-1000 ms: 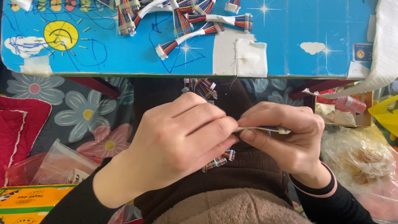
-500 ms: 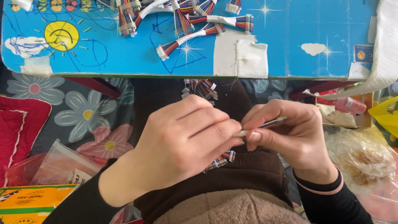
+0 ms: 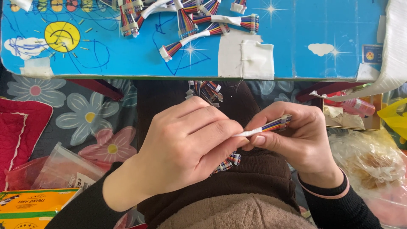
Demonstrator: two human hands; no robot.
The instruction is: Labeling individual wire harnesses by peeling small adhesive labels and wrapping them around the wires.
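Note:
My left hand (image 3: 186, 148) and my right hand (image 3: 292, 142) meet over my lap, both pinching one short ribbon cable (image 3: 271, 126) of many coloured wires with a white wrapped section. Its coloured end with a small connector sticks up to the right past my right fingers. More loose cables (image 3: 229, 161) lie on my dark lap under the hands, and another bunch (image 3: 205, 90) sits by the table edge. Several finished cables (image 3: 190, 21) lie on the blue table (image 3: 296, 51) above.
The low blue table has cartoon drawings and white tape patches (image 3: 246, 59). A floral cloth (image 3: 85, 114) and red cushion (image 3: 17, 131) are at left, with clear plastic bags (image 3: 63, 169) and a yellow packet (image 3: 34, 208). A crumpled bag (image 3: 369, 161) and small box (image 3: 347, 114) lie right.
The cable has tilted and slid up to the right between my fingers, so its coloured wire end now shows past my right hand. Both hands stay over my lap.

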